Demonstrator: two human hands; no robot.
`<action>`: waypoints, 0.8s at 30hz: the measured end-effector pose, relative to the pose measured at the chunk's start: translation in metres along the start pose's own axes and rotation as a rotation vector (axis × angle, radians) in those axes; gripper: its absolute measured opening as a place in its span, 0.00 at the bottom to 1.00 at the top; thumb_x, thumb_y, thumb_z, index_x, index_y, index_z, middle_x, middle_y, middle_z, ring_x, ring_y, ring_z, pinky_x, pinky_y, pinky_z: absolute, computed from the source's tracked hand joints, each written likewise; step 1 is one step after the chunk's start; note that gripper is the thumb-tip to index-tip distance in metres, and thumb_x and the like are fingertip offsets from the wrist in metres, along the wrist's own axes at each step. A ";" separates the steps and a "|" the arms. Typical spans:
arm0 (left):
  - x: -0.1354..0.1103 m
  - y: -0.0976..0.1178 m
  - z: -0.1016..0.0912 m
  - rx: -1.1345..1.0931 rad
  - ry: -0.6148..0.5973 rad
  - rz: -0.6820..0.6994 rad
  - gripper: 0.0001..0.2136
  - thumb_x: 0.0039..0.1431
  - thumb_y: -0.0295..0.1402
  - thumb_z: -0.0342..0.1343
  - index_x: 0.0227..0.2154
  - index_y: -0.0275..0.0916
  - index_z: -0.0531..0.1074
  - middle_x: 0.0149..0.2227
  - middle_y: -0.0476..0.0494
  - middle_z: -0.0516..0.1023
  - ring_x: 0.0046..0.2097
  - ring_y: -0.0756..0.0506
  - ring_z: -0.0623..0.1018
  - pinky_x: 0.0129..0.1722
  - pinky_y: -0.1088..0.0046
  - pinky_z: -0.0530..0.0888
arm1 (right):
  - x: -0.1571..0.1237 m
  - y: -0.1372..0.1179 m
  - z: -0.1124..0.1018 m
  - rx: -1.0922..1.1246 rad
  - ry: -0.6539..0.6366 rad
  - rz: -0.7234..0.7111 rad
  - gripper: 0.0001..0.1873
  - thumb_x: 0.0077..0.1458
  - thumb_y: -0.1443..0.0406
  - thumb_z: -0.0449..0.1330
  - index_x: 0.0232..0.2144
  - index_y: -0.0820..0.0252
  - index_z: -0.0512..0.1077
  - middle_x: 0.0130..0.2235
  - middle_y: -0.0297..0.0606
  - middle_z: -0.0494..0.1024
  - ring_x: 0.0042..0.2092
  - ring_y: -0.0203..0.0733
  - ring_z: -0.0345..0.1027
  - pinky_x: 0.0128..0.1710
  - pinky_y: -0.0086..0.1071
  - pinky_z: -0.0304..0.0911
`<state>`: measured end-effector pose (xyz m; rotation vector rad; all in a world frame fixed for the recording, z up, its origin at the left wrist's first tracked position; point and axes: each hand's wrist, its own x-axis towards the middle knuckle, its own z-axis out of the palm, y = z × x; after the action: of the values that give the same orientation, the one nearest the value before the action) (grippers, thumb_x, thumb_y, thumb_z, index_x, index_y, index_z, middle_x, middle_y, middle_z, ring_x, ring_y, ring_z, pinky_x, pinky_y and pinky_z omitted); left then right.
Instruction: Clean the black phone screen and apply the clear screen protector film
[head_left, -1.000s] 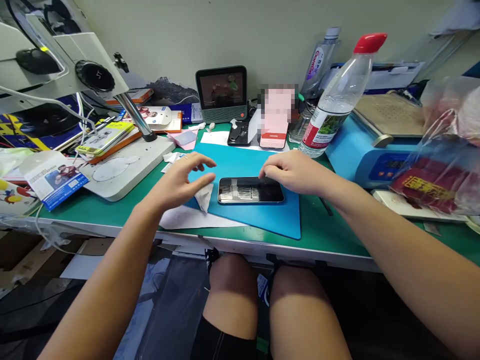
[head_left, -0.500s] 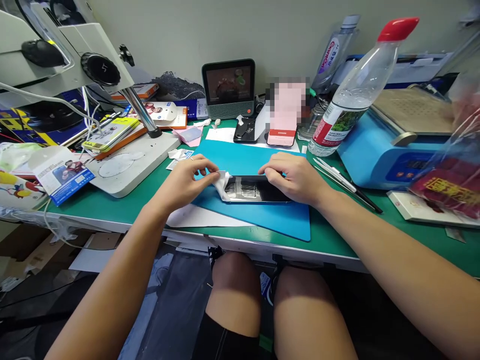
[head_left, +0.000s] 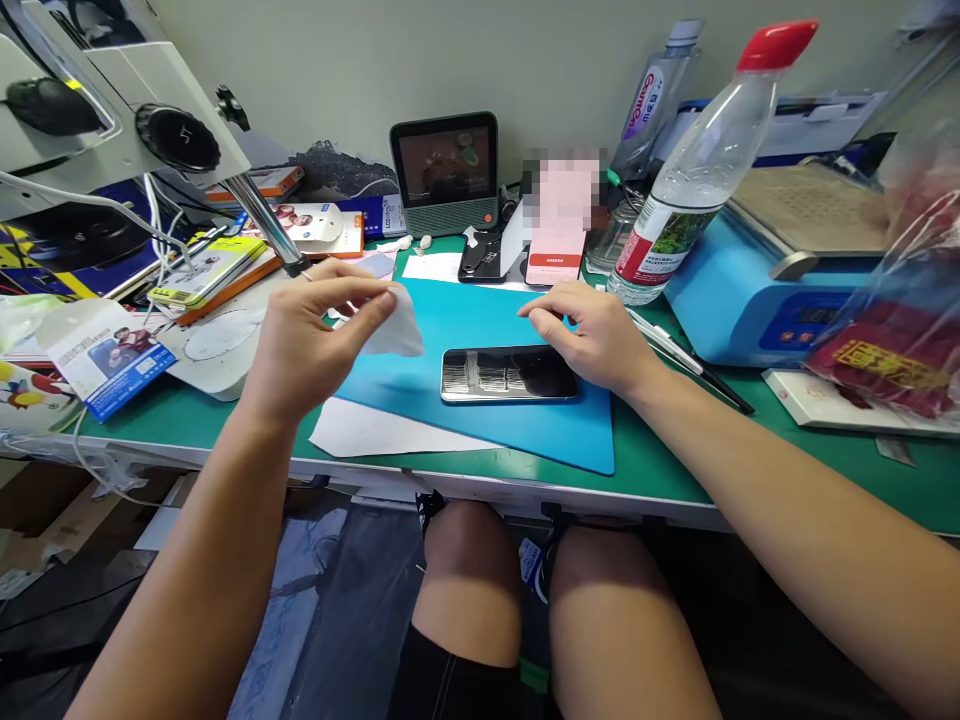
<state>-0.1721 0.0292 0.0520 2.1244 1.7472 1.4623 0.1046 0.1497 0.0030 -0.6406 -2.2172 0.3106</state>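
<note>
The phone (head_left: 510,374) lay flat and screen-up on the blue mat (head_left: 480,425), its long side toward me, near the middle of the tabletop (head_left: 675,470). My right hand (head_left: 592,335) rested at its right end with the fingers loosely curved and released, grasping nothing; the heel of the hand seemed to touch the phone's far corner, though I could not tell for certain. My left hand (head_left: 304,335) was raised above the mat's left edge, well apart from the phone, thumb and fingertips pinched on a small white wipe (head_left: 394,325) that hung from them.

As I judged it, the wiping would go best with the right hand steadying the phone by its edge only — no fingertips on the glass — and the wipe held by one corner, laid flat and drawn in one direction along the screen.

A white sheet of paper (head_left: 375,437) stuck out from under the mat's near left corner. Tweezers (head_left: 690,365) lay just right of my right hand, and a water bottle (head_left: 690,170) leaned beyond them against a blue machine (head_left: 750,300). The microscope base (head_left: 217,345) sat to the left — close beside my left hand.
</note>
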 end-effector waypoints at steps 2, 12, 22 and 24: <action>-0.003 0.002 0.009 0.012 -0.138 0.013 0.06 0.65 0.33 0.64 0.41 0.43 0.86 0.40 0.45 0.83 0.41 0.45 0.79 0.37 0.68 0.73 | 0.001 0.001 0.000 0.000 -0.003 0.018 0.15 0.66 0.63 0.55 0.35 0.61 0.82 0.35 0.43 0.83 0.40 0.48 0.76 0.43 0.41 0.67; -0.014 -0.002 0.056 0.156 -0.227 -0.087 0.16 0.67 0.34 0.58 0.55 0.40 0.80 0.41 0.42 0.81 0.37 0.44 0.78 0.41 0.65 0.76 | 0.000 0.005 -0.001 0.011 -0.013 0.077 0.15 0.65 0.62 0.56 0.33 0.59 0.81 0.35 0.42 0.83 0.40 0.48 0.75 0.43 0.41 0.67; -0.053 0.006 0.038 0.288 -0.610 0.198 0.25 0.77 0.44 0.44 0.67 0.37 0.69 0.71 0.38 0.67 0.73 0.36 0.64 0.72 0.51 0.63 | 0.000 0.001 -0.001 0.009 -0.023 0.080 0.15 0.65 0.61 0.56 0.32 0.59 0.81 0.34 0.42 0.82 0.39 0.47 0.74 0.43 0.41 0.66; -0.056 0.008 0.044 0.355 -0.671 0.163 0.31 0.77 0.49 0.41 0.71 0.33 0.60 0.74 0.35 0.58 0.77 0.35 0.54 0.74 0.48 0.56 | 0.000 0.002 -0.001 0.009 -0.028 0.080 0.15 0.65 0.61 0.56 0.32 0.59 0.81 0.34 0.42 0.82 0.39 0.47 0.74 0.43 0.41 0.65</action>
<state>-0.1338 0.0049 -0.0031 2.5475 1.6595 0.3532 0.1059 0.1511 0.0033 -0.7249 -2.2198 0.3720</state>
